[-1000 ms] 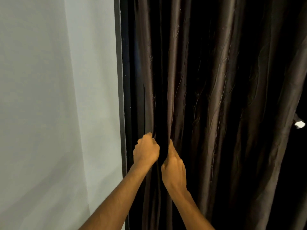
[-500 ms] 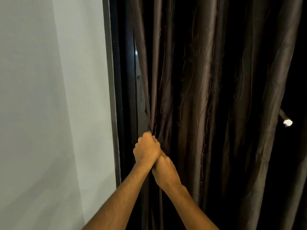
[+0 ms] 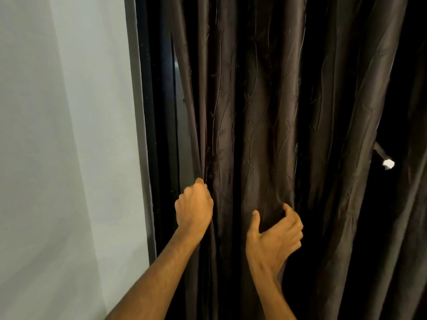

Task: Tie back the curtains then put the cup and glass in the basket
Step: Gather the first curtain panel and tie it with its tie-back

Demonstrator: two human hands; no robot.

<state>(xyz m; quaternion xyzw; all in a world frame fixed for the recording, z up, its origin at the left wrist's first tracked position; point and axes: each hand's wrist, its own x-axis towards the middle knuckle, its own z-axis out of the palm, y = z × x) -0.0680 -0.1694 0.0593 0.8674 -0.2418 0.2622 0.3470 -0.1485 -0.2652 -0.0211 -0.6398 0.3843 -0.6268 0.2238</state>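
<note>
the dark brown shiny curtain point(image 3: 265, 112), with a pressed leaf pattern, hangs in many long folds and covers most of the view. the left hand point(image 3: 194, 204) is clenched around its left edge, just beside the black window frame point(image 3: 157, 112). the right hand point(image 3: 275, 234) is released: thumb up, fingers loosely curved toward folds more to the right, and it grasps nothing. whether the fingertips touch the cloth i cannot tell.

the step in hand, i judge, is to gather the curtain into one bundle before tying. to do it well, the right hand should sweep around several folds together, not only one, and bring them toward the left hand, which should hold firm at the same height. the cloth looks smooth and slippery, so a full grip is better than a pinch.

at the right, a thin dark strap with a white end point(image 3: 388, 163) sticks out between the folds, well apart from both hands. it may be the tie-back, but i am not sure. the plain light grey wall point(image 3: 57, 135) is at the left. the cup, the glass and the basket are not in view. many folds at the far right hang loose and stand in the way of a tidy bundle.
</note>
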